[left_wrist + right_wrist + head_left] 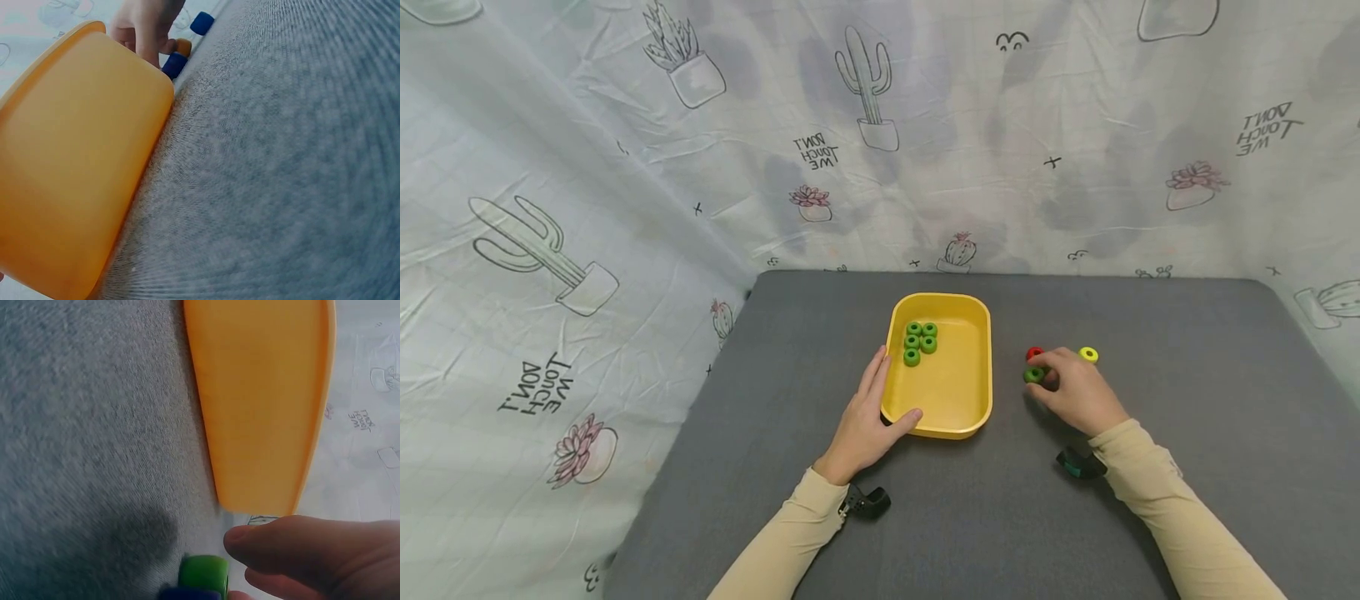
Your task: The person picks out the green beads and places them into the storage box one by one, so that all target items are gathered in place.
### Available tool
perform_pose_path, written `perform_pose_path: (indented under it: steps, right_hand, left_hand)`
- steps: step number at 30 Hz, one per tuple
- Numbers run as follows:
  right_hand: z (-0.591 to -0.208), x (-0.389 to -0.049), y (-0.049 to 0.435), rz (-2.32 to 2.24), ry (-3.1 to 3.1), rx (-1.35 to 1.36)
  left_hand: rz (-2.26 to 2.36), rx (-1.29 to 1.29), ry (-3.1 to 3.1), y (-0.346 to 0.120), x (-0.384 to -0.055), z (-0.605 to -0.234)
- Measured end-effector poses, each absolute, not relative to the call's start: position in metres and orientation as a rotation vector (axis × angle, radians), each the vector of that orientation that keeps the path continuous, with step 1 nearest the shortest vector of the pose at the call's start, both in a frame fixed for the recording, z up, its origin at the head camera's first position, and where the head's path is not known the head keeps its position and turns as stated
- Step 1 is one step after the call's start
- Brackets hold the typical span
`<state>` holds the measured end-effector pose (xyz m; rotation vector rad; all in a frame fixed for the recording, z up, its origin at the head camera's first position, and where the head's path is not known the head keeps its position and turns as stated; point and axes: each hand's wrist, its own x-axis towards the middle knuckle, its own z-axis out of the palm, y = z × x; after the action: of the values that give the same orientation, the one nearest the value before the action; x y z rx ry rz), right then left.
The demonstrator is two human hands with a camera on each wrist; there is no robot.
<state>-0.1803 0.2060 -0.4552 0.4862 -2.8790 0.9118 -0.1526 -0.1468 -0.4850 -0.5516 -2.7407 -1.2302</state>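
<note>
The left hand (861,425) rests against the left side and near-left corner of a yellow tray (977,425), its fingers along the rim and the thumb extended over the near edge. Inside the tray, several green ring-shaped beads (912,357) sit in its left part. To the tray's right, the right hand (1078,387) hovers low with thumb and fingers bent around a green bead (1033,376). In the right wrist view a gap shows between the thumb (281,547) and the green bead (205,574). A red bead (1035,352) lies just behind, partly hidden by the fingers.
A yellow bead (1088,355) lies beyond the right hand on the grey table (970,517). Printed fabric (925,183) hangs behind the table and at the left. Each wrist wears a dark camera. Some beads look dark blue (202,23) in the wrist views.
</note>
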Motion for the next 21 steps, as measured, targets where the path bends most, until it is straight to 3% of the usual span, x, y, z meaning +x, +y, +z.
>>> perform_pose_path:
  steps: [21]
  right_hand:
    - [-0.4641, -0.1802, 0.1975, 0.849, -2.862, 0.499]
  left_hand:
    - [-1.222, -0.524, -2.769, -0.1469, -0.1518, -0.4835]
